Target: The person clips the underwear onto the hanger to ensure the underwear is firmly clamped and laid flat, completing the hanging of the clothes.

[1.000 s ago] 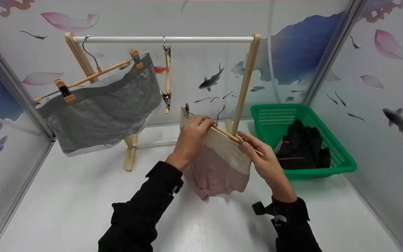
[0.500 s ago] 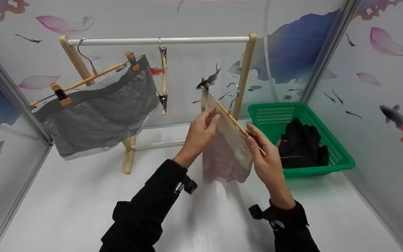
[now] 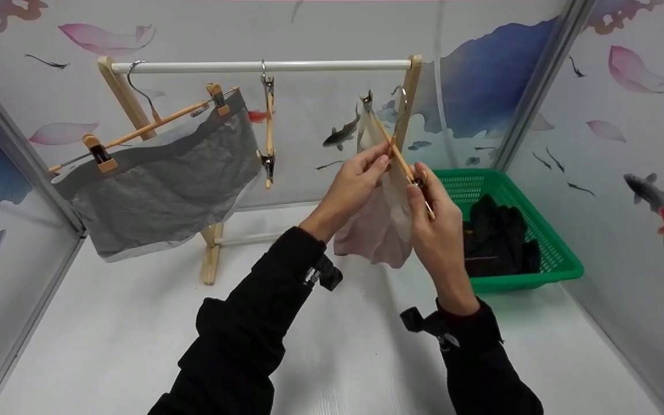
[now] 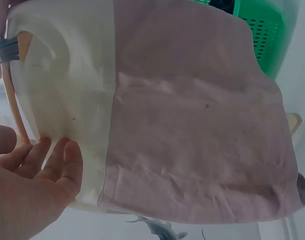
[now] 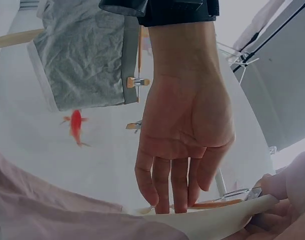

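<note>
A clip hanger [image 3: 402,161] with a metal hook slants upward in front of the rack's right post. From its clips hangs a pale pink garment [image 3: 373,227] with a cream waistband [image 4: 87,100]; whether it is shorts or a skirt I cannot tell. My right hand [image 3: 438,230] pinches the hanger's near end at the clip. My left hand [image 3: 346,190] reaches to the middle of the bar. In the right wrist view its fingers [image 5: 178,180] are nearly straight, their tips at the waistband and bar, with the thumb a little apart.
A wooden rack with a white rail [image 3: 332,66] stands behind. On its left hangs a grey garment [image 3: 165,190] on a clip hanger; a bare clip hanger [image 3: 269,127] hangs mid-rail. A green basket [image 3: 562,265] with dark items [image 3: 499,236] stands at right.
The hanger and pink garment have risen and shifted right, towards the rack's right post. My left hand has come off the far part of the bar and moved to its middle.
</note>
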A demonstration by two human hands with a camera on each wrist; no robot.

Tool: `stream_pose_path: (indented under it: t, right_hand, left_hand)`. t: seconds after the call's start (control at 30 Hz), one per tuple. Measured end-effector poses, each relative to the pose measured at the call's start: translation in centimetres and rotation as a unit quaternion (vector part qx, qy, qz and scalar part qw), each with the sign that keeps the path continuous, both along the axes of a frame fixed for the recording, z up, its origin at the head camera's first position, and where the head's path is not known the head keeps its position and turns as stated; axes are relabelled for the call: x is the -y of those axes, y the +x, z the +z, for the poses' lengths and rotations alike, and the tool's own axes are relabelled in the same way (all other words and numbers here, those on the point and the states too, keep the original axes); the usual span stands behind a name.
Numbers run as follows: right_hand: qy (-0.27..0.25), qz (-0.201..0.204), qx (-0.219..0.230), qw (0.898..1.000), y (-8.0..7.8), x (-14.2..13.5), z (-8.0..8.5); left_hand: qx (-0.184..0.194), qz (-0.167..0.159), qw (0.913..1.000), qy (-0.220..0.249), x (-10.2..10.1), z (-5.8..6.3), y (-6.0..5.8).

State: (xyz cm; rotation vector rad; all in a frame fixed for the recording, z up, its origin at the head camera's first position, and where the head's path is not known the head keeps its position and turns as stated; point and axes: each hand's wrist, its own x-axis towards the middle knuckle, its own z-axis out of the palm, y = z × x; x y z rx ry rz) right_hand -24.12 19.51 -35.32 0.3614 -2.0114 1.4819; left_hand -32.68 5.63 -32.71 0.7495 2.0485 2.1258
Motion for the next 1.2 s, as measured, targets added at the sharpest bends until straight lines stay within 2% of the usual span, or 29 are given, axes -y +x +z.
stream_pose_path:
  t: [0.17,0.37,0.57,0.8,1.2]
  right_hand:
    - [0.005,-0.002,-0.022,1.0,-1.2,0.3,1.6]
    - [0.01,-0.018,-0.034,0.999,-1.9,0.4,2.6]
    - [0.002,-0.022,-0.042,0.999,-3.1,0.6,3.3]
    - [0.003,-0.017,-0.016,1.0,-3.8,0.7,3.9]
    - [0.017,-0.032,0.005,0.999,-4.5,0.0,3.5]
  left_hand:
    - [-0.017,-0.018,0.9995,-0.018,-0.3,1.4,-0.5]
    - [-0.043,-0.031,0.9984,-0.022,-0.5,2.7,-1.3]
    - [-0.069,-0.001,0.9967,-0.041,-0.6,3.3,-2.7]
    - [-0.057,0.006,0.9979,-0.03,-0.4,3.0,-4.0]
    - [-0.063,0.013,0.9928,-0.101,-0.9,2.4,-4.2]
